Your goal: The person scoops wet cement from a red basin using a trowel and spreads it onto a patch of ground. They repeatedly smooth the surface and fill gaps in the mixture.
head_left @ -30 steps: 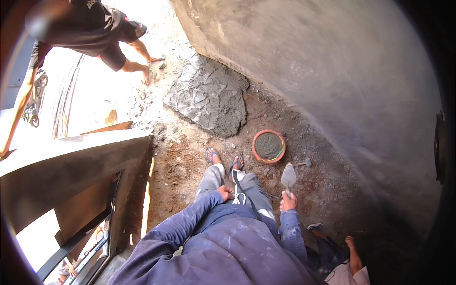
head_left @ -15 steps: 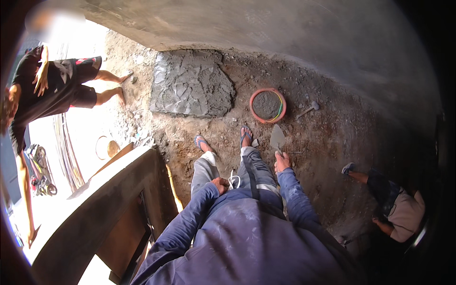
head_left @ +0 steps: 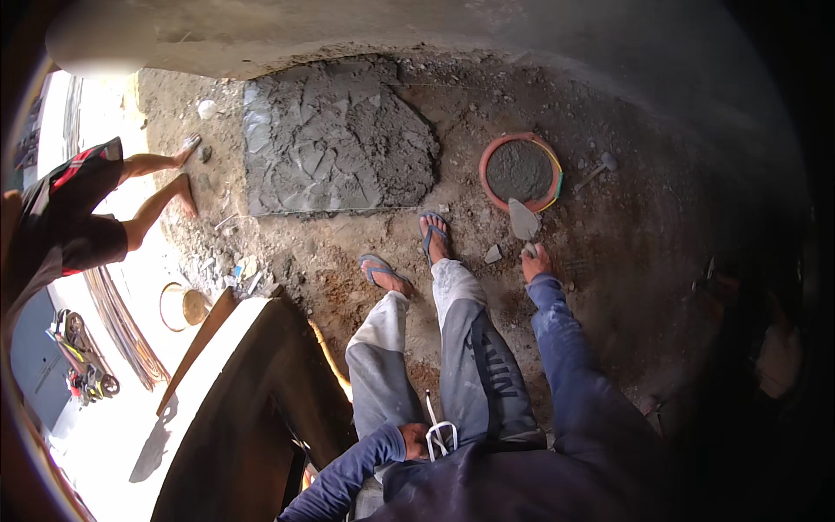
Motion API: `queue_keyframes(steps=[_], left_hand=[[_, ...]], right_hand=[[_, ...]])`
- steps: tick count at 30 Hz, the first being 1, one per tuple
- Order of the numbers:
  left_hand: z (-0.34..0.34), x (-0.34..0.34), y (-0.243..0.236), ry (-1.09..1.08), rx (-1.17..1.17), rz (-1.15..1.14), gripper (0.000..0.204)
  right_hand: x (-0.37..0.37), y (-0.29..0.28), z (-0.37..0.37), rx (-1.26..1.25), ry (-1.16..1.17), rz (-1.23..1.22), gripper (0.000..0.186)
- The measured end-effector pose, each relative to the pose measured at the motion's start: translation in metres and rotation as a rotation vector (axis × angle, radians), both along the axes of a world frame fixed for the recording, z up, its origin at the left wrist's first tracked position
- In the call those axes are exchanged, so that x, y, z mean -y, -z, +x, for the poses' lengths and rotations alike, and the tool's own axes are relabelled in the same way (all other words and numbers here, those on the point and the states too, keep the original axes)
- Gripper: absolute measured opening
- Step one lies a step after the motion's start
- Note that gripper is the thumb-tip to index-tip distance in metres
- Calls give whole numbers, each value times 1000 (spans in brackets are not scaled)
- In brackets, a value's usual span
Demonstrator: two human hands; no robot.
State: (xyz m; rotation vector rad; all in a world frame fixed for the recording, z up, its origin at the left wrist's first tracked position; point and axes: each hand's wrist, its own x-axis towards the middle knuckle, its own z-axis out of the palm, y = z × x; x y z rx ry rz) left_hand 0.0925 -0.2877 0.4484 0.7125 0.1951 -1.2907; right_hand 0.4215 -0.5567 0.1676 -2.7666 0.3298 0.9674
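Note:
My right hand (head_left: 537, 262) is closed round the handle of a pointed trowel (head_left: 524, 221). The grey blade points away from me, its tip overlapping the near rim of a round reddish tub (head_left: 485, 165) in this view. Wet grey mortar (head_left: 519, 171) fills much of the tub. At my waist my left hand (head_left: 416, 441) is curled beside a looped white drawstring (head_left: 441, 439); what its fingers hold, if anything, is hidden. Ahead and to the left lies a rough slab of wet mortar (head_left: 339, 143), just beyond my sandalled feet.
A hammer (head_left: 597, 170) lies on the dirt right of the tub. The wall (head_left: 417, 30) curves along the far side. At left stands a person in dark shorts (head_left: 83, 235); a low wall (head_left: 235, 374) is nearer. Another person is dim at far right.
The view has tipped and shifted, showing more of my legs. My right hand has carried the trowel forward to the tub's edge. My left hand stays at my waist.

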Motion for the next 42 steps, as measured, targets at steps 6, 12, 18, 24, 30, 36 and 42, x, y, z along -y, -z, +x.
queue_keyframes(steps=[6,12,18,24,30,36,42], left_hand=[[-1,-65,213,-172,-14,131,27],[153,-231,380,-992,103,1026,36],[195,-274,468,-1061,310,981,31],[244,-313,472,-958,601,1081,33],[226,-370,518,-886,736,1100,34],[182,-389,488,-870,705,1268,31],[118,-370,431,-862,636,1437,33]], right_hand=[[-57,77,89,-79,-94,-237,56],[-61,208,96,-20,-164,-356,56],[-116,260,91,-19,694,362,46],[-116,245,73,38,755,710,30],[-105,243,57,283,729,937,29],[-124,194,82,144,541,938,28],[-198,181,163,40,131,1059,35]])
